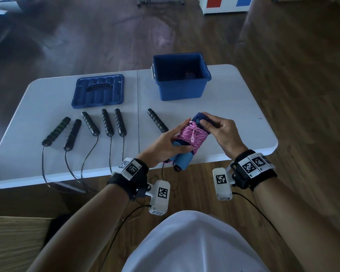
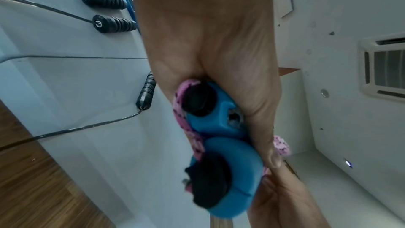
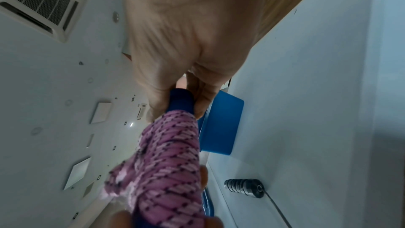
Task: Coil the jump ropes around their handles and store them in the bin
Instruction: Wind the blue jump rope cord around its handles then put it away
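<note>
No brand or readable word showed anywhere; the only markings were black-and-white square code tags on the wrist bands (image 1: 133, 167) and on the small white camera units hanging below them. The white table (image 1: 234, 107) ended in a front edge just under the hands, and bare tabletop lay at the right of the frame, between the hands and the rounded right corner. The pink rope (image 1: 192, 136), speckled with dark flecks, was wound tightly round a pair of blue handles (image 1: 182, 161) held side by side, the bundle raised over the table's front edge in the centre of the frame. The left hand (image 1: 166, 144) gripped the lower end, thumb pressed along the handles and fingers lying straight against the coils. The right hand (image 1: 222, 132) pinched the dark blue upper end between thumb and curled fingers. The blue bin (image 1: 182, 89) stood open beyond the bundle, upper centre, well apart from it, with something dark in its bottom that I could not make out. Its lid (image 1: 98, 91) lay flat to the left. Six black handles (image 1: 89, 123) lay in a row in the left and middle of the frame, their thin black cords (image 1: 88, 154) trailing over the front edge.
</note>
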